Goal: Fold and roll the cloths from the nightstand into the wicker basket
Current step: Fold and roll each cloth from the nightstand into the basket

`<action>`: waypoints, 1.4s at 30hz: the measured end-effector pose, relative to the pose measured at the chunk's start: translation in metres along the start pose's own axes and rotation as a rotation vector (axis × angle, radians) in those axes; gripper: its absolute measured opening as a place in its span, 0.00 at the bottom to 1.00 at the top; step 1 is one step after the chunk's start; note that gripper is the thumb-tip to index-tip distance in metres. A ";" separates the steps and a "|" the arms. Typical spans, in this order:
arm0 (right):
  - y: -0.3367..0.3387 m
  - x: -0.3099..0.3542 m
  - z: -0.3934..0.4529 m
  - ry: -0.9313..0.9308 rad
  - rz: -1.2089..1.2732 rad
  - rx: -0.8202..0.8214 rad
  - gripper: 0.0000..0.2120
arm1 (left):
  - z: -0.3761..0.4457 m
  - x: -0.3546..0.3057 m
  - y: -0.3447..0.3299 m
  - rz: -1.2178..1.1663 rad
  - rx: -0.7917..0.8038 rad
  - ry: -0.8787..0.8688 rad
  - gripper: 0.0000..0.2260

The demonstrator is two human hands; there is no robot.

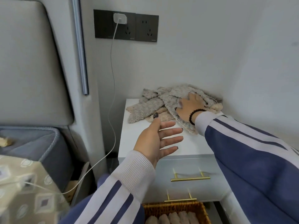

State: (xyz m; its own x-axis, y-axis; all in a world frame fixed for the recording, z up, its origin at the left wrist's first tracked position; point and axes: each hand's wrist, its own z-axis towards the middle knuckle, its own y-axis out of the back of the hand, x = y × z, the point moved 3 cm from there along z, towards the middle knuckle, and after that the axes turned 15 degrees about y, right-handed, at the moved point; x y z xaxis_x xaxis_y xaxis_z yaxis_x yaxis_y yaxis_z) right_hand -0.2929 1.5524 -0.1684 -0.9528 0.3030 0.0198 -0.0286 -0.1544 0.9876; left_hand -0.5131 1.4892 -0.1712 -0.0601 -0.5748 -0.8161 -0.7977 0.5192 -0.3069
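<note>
A heap of fluffy grey and beige cloths (145,107) lies at the back of the white nightstand (191,146), against the wall. My right hand (189,107) lies on the heap and grips a grey cloth (176,94), its fingertips buried in the fabric. My left hand (157,139) hovers above the nightstand's front half, palm up, fingers straight and spread, holding nothing. The wicker basket (200,209) stands below the drawers at the bottom edge, with several rolled beige cloths (174,218) side by side in it.
The nightstand has two drawers with gold bar handles (190,178). A white charger cable (113,88) hangs from the wall socket (126,26) down the left side to the bed (21,183). The padded headboard (29,62) stands at left.
</note>
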 end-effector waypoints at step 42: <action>0.061 0.016 -0.240 0.181 0.868 -0.319 0.15 | -0.029 0.031 0.003 0.308 0.195 -0.056 0.13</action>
State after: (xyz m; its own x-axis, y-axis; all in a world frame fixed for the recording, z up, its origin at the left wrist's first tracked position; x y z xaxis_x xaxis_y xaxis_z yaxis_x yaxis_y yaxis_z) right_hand -0.3827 1.3226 -0.1453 -0.7114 -0.1860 0.6778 0.6577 -0.5160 0.5487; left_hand -0.5348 1.4545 -0.1826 -0.2421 -0.3399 -0.9087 -0.6178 0.7762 -0.1257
